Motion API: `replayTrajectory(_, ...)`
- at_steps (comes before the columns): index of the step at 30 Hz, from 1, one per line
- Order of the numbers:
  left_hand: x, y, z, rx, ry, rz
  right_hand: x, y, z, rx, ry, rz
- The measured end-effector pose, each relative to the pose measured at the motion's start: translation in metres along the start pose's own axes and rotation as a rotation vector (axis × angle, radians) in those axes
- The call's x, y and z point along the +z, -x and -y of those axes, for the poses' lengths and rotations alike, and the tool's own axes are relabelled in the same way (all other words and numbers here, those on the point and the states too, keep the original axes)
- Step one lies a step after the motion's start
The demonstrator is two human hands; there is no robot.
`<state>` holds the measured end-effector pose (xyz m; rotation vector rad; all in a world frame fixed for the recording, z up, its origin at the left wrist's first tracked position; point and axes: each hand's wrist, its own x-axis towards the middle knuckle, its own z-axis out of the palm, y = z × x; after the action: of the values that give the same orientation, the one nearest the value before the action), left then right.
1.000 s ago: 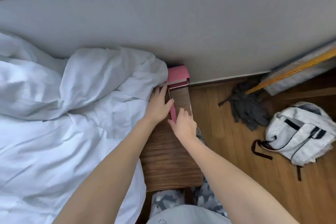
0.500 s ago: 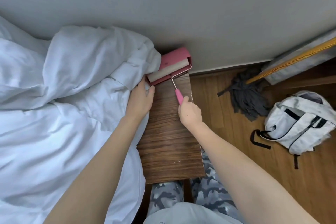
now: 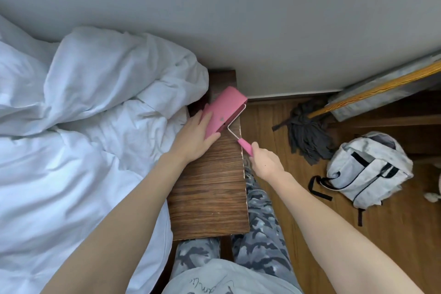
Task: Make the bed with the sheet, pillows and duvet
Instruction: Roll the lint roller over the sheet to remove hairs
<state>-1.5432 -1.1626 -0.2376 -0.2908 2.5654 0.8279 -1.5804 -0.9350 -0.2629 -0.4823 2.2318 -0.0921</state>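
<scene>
Though against wall, bench beside duvet.

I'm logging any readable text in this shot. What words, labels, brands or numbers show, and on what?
No text can be read for certain.
Shirt: dark handwritten-style script at the bottom edge, cut off and too blurred to read.
Pink lint roller: a small mark on its cover, too small to read.
Backpack: no lettering visible.
</scene>
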Motion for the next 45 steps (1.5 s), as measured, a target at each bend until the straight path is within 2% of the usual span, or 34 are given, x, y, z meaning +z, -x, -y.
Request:
replayTrajectory(5, 0.024, -0.005, 0.000, -0.192, 0.173, 0.103, -0.022, -0.005, -0.028, -0.074, 0.102, 0.097)
replayTrajectory(8, 0.035, 0.003, -0.004, -0.338, 0.274, 0.089, -0.026, -0.008, -0.030, -0.114, 0.069, 0.119)
replayTrajectory(11, 0.039, 0.008, -0.004, -0.401, 0.334, 0.064, -0.026, -0.007, -0.029, -0.159, 0.013, 0.099)
replayTrajectory(15, 0.041, 0.011, -0.005, -0.413, 0.332, 0.034, -0.032, 0.001, -0.035, -0.190, -0.027, 0.093)
replayTrajectory(24, 0.056, 0.020, -0.025, -0.468, 0.312, -0.059, -0.059, 0.004, -0.054, -0.260, 0.103, 0.103)
replayTrajectory(30, 0.056, 0.030, -0.015, -0.540, 0.470, -0.169, -0.065, 0.010, -0.100, -0.232, 0.148, 0.128)
replayTrajectory(39, 0.066, 0.049, -0.027, -0.585, 0.456, -0.283, -0.050, 0.052, -0.149, -0.237, 0.073, 0.113)
replayTrajectory(43, 0.071, 0.088, -0.053, -0.578, 0.323, -0.450, -0.046, 0.081, -0.147, -0.271, 0.063, 0.090)
replayTrajectory(45, 0.074, 0.117, -0.069, -0.598, 0.352, -0.526, -0.042, 0.097, -0.142, -0.299, 0.070, 0.073)
